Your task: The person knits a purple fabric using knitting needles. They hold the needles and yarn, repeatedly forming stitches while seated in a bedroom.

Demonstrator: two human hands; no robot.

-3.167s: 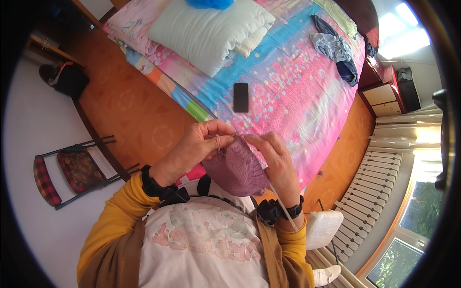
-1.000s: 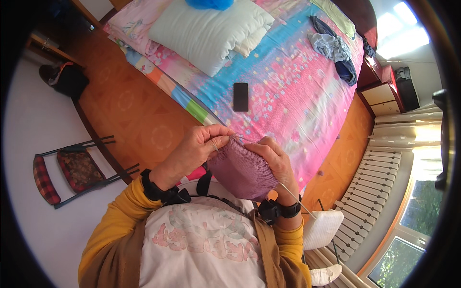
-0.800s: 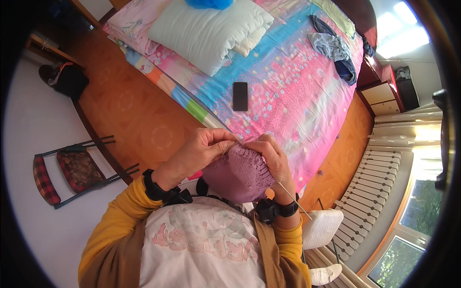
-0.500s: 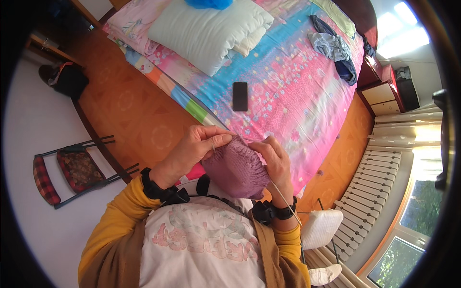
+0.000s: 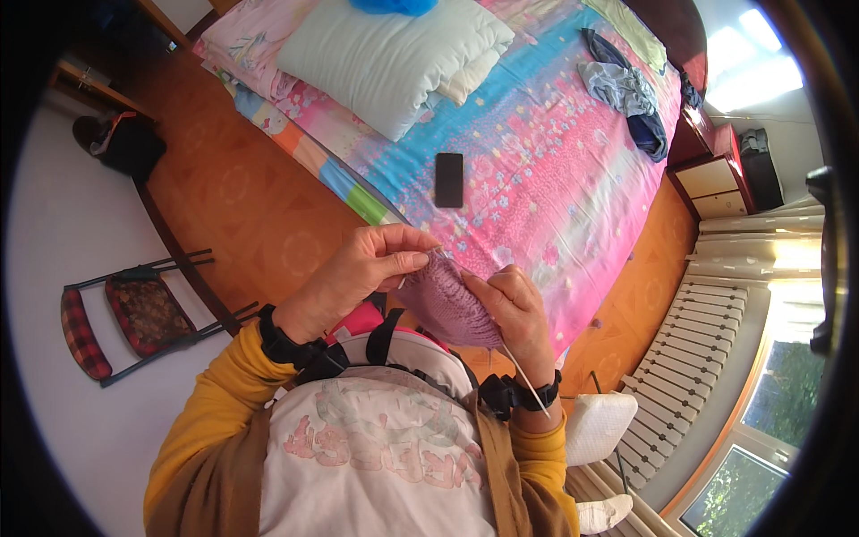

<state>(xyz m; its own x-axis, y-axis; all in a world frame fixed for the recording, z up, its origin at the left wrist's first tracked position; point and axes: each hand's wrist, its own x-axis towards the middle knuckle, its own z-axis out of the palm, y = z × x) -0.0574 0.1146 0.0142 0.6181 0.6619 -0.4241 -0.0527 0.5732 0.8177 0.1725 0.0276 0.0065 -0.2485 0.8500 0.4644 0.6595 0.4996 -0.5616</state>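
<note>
Purple knitting (image 5: 445,309) hangs between my two hands above my lap. At its upper left corner my left hand (image 5: 385,258) is closed, thumb and forefinger pinching the stitched edge. My right hand (image 5: 514,309) is wrapped round the right side of the piece. A thin pale knitting needle (image 5: 528,385) sticks out below my right hand and slants down past the wrist. The needle tips at the top edge are too small to make out clearly.
Ahead is a bed with a flowered sheet (image 5: 537,215), bearing a black phone (image 5: 449,181), a pale quilt (image 5: 376,58) and crumpled clothes (image 5: 622,88). A folding chair (image 5: 148,313) stands at left; a white-covered seat (image 5: 599,425) and radiator (image 5: 684,376) are at right.
The knitting has swung up and narrowed, its lower part now tucked higher between my hands. My right hand has turned a little, and the needle below it has shifted.
</note>
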